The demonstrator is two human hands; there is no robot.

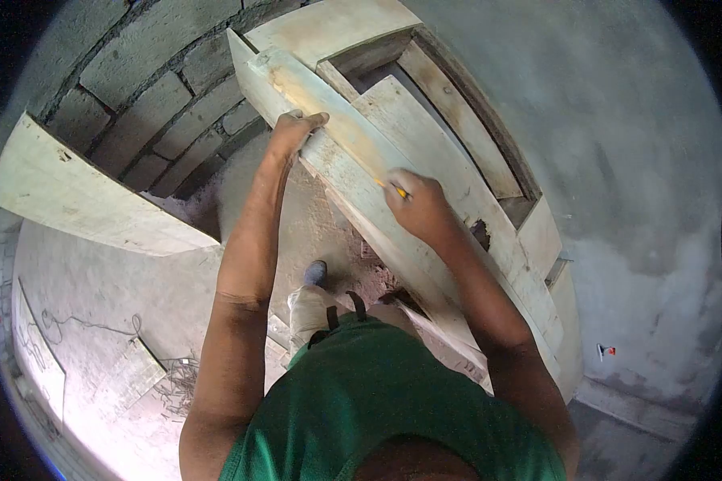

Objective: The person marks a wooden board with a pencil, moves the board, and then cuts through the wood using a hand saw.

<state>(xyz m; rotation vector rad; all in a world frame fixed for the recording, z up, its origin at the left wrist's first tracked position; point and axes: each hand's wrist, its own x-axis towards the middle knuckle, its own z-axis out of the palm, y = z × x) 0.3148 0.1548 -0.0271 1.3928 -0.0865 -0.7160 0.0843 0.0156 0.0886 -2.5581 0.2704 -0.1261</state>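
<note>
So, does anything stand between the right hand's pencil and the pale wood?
Nothing visible does. The right hand holds the yellow pencil close over the pale wood; the left hand grips the wood's edge, away from the tip.

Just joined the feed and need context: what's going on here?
A person in a green top is bent over a long pale board lying along rough wooden boxwork. The right hand grips a thin yellow tool, apparently a pencil, its tip at or near the board's face; whether it is marking isn't clear. The left hand is on the board farther up. Another panel stands off to the left, near a block wall.
</note>
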